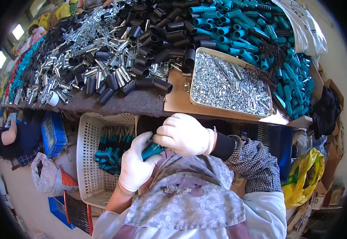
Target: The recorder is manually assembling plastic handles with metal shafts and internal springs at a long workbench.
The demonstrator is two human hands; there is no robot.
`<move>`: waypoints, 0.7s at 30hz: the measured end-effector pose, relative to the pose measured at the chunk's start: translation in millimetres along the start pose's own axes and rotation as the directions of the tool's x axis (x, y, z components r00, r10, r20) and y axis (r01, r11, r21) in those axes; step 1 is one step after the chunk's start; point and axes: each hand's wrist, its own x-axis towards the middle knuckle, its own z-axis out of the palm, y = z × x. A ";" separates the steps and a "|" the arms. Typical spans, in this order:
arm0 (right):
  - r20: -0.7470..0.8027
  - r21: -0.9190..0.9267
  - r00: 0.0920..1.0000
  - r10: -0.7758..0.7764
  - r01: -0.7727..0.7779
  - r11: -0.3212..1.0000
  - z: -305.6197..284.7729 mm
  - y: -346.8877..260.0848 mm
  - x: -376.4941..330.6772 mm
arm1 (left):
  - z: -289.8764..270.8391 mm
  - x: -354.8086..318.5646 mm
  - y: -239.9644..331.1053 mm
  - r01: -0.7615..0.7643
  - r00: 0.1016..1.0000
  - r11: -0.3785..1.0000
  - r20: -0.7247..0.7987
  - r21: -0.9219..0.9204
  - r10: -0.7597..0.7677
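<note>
Both my hands wear white gloves and meet in front of my chest, just below the bench edge. My left hand [135, 165] wraps round a teal plastic handle piece [152, 150], part of which shows between the hands. Over its upper end my right hand [185, 135] is closed, with fingers curled; whatever sits in its fingertips is hidden. To the left stands a cream slotted plastic basket [86, 167], which holds a bundle of teal-handled tools [111, 153] with metal shafts.
Heaped on the bench are teal tubes [241, 32], black sleeves [177, 36] and shiny metal tubes [119, 75]. A cream tray [193, 89] of small metal parts stands near its front edge. Blue crates [54, 131], a yellow bag [307, 171] and another person [10, 135] are around me.
</note>
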 end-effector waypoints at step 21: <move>-0.450 -0.269 0.756 0.476 -0.623 0.734 -1.1 80.0 39.1 | 16.2 8.4 -25.3 0.385 0.919 0.435 0.296 -0.814 -0.259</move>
